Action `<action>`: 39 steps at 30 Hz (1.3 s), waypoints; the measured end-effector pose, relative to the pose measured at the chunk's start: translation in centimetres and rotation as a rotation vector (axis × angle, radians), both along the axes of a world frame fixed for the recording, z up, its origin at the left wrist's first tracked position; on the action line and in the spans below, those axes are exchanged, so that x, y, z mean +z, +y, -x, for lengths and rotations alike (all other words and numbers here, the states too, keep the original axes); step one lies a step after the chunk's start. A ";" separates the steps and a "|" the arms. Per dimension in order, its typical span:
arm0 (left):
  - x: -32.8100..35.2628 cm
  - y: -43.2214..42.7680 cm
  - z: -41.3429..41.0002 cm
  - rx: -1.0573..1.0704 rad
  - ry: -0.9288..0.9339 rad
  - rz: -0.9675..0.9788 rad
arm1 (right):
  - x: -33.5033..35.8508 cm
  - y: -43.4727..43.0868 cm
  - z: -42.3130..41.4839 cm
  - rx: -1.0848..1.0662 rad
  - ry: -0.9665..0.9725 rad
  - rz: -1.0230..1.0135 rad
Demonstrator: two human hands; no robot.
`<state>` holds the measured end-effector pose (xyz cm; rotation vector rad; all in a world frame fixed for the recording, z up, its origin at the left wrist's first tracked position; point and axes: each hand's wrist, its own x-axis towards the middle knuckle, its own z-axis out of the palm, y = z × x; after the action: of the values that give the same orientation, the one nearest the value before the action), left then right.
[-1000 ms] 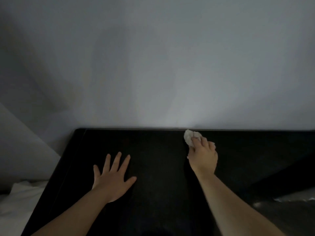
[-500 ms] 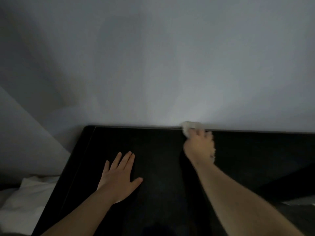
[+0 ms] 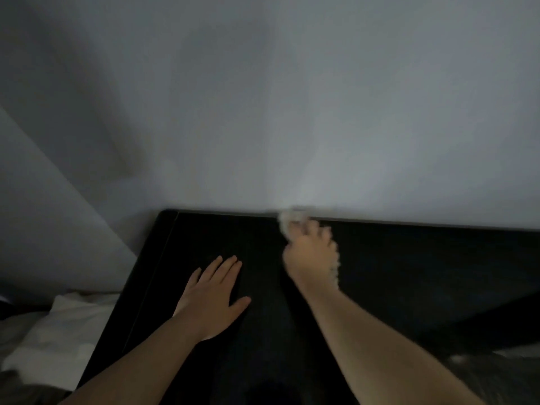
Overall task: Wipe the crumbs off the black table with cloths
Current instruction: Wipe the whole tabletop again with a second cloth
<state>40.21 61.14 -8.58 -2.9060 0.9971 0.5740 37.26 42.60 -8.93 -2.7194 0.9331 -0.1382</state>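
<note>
Grip of the right hand [image 3: 309, 258] closes on the crumpled cloth [image 3: 287, 219] on the black surface [image 3: 409, 273] just beside the wall [image 3: 292, 112], left hand [image 3: 211, 296] flat farther from the wall; wiping appears under way, crumbs indiscernible.

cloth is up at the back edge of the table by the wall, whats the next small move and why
Probably drag the cloth toward the near edge. The right hand grips it at the far edge of the black table, against the wall, so there is no room ahead, and the left hand lies flat, bracing.
</note>
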 end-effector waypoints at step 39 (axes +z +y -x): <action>-4.5 14.2 -2.4 0.058 -0.227 0.309 | -1.6 13.3 -2.1 0.545 -0.219 0.077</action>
<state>42.59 75.36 -13.08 -3.1780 1.0568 0.0887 39.33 55.87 -10.49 -2.8409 0.1149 -0.3573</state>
